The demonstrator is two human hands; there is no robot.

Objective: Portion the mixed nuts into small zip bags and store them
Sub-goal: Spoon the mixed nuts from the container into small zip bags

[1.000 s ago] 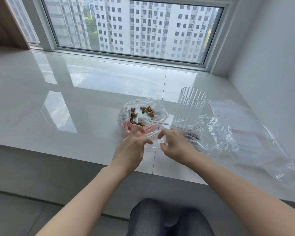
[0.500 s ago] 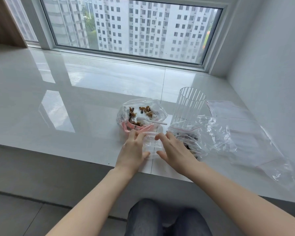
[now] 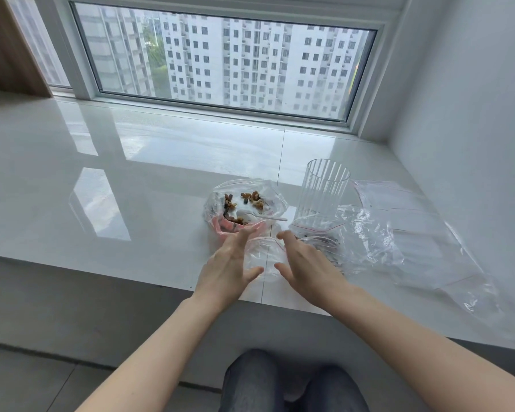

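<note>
Where both hands pinched the small bag (image 3: 263, 260) a second ago, left hand (image 3: 229, 270) and right hand (image 3: 306, 267) now flank it, fingers straight and apart; it lies flat on the sill (image 3: 131, 203), seemingly unfilled, before the nuts (image 3: 252, 199).

Glossy stone sill (image 3: 131, 179), clear plastic bags (image 3: 399, 242)

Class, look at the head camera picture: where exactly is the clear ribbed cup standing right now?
The clear ribbed cup stands upright on the white sill, right of centre, just right of the bag of mixed nuts and beyond the right hand.
</note>
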